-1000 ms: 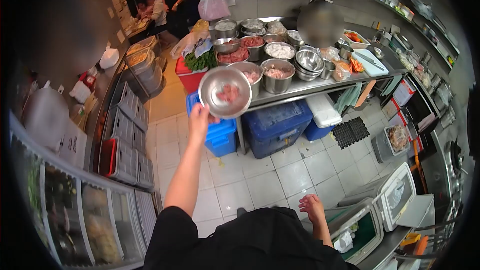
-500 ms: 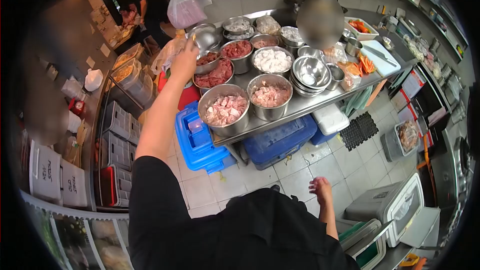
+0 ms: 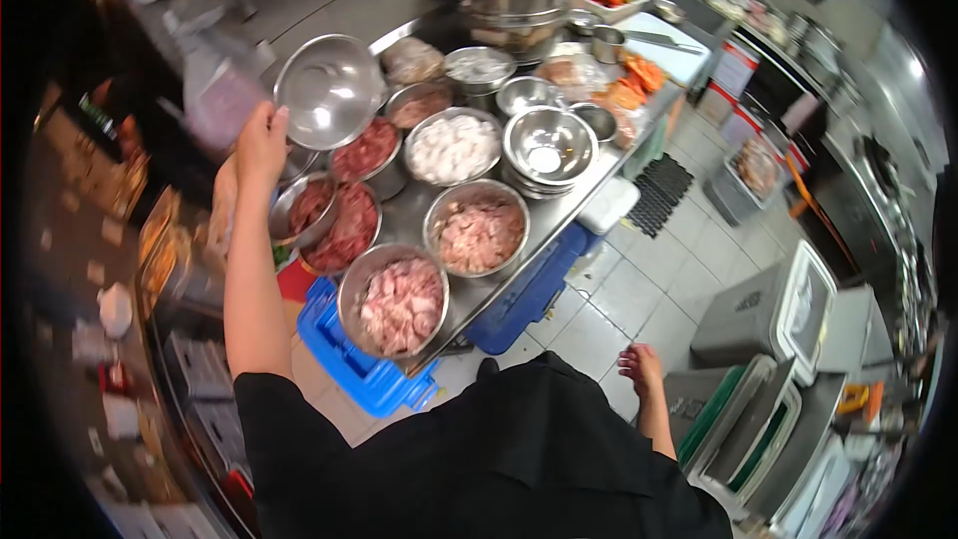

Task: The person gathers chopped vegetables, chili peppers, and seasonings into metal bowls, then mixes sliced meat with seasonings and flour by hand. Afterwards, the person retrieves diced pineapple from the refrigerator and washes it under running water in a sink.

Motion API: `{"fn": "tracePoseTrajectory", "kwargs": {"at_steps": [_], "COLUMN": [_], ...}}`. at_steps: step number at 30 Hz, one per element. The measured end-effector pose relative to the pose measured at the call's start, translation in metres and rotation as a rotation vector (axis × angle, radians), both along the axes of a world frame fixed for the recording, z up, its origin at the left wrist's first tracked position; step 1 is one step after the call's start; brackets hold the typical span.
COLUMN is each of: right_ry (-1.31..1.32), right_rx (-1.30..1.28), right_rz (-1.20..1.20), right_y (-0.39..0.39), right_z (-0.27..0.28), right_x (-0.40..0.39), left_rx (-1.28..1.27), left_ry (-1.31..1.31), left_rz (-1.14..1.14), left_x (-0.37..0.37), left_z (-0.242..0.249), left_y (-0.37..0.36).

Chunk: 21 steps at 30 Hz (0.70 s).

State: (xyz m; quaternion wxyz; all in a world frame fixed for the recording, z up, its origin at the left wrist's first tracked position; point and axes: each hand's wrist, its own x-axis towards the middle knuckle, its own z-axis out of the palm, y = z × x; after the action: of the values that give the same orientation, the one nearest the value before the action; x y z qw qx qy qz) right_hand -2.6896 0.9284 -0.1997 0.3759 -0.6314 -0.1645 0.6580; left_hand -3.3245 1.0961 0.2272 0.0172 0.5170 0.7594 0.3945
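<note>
Empty bowl (image 3: 329, 90) held above steel table (image 3: 559, 210), meat bowls (image 3: 394, 301) at near edge, blue crate (image 3: 349, 364) beneath

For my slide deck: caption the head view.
Left hand lifts an empty steel bowl over a table of meat-filled bowls; right hand hangs free.

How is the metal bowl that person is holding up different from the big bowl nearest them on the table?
The held bowl is tilted in the left hand, lifted off the steel table; the nearest bowl stands upright on it. The held bowl looks empty and shiny inside; the nearest bowl is heaped with pale pink meat pieces. The nearest bowl also looks deeper. Both are round, silvery metal.
</note>
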Motion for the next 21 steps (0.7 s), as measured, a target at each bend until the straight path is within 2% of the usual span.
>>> {"fn": "tracePoseTrajectory", "kwargs": {"at_steps": [2, 3, 4, 5, 6, 7, 10, 11, 12, 13, 14, 16, 18, 20, 21], "right_ry": [-0.023, -0.03, -0.064, -0.096, -0.102, -0.161, -0.202, -0.196, -0.189, -0.298, -0.406, -0.589, -0.723, -0.8, -0.847], "right_rx": [-0.035, -0.04, -0.053, -0.062, -0.06, -0.104, -0.204, -0.259, -0.315, -0.302, -0.287, -0.304, -0.302, -0.293, -0.268], "right_rz": [0.008, -0.027, -0.039, -0.05, -0.082, -0.086, -0.206, -0.249, -0.291, -0.189, -0.086, 0.089, 0.201, 0.236, 0.253], "right_y": [-0.016, -0.026, -0.037, -0.048, -0.062, -0.081, -0.157, -0.188, -0.224, -0.263, -0.3, -0.366, -0.429, -0.472, -0.486], "right_z": [-0.013, -0.02, -0.027, -0.032, -0.036, -0.04, -0.066, -0.078, -0.09, -0.1, -0.108, -0.139, -0.179, -0.21, -0.225], "right_x": [-0.015, -0.019, -0.024, -0.028, -0.03, -0.029, -0.019, -0.015, -0.011, -0.009, -0.007, -0.004, -0.008, -0.018, -0.023], "left_rx": [0.054, 0.028, -0.041, -0.135, -0.199, -0.262, -0.494, -0.499, -0.528, -0.553, -0.555, -0.569, -0.497, -0.347, -0.327], "left_ry": [-0.257, -0.092, -0.057, -0.428, -0.53, -0.509, -0.601, -0.6, -0.473, -0.344, -0.34, -0.032, -0.027, 0.063, 0.047], "left_rz": [-0.309, -0.445, -0.516, -0.611, -0.679, -0.778, -0.823, -0.839, -0.813, -0.786, -0.804, -0.652, -0.595, -0.551, -0.538], "left_x": [0.038, 0.034, 0.057, 0.097, 0.121, 0.133, 0.171, 0.174, 0.176, 0.179, 0.182, 0.185, 0.185, 0.174, 0.173], "left_z": [-0.024, -0.052, -0.066, -0.073, -0.086, -0.103, -0.131, -0.14, -0.15, -0.154, -0.153, -0.152, -0.156, -0.189, -0.189], "left_y": [0.043, 0.079, 0.1, 0.107, 0.122, 0.143, 0.172, 0.181, 0.188, 0.194, 0.199, 0.208, 0.221, 0.258, 0.265]}}
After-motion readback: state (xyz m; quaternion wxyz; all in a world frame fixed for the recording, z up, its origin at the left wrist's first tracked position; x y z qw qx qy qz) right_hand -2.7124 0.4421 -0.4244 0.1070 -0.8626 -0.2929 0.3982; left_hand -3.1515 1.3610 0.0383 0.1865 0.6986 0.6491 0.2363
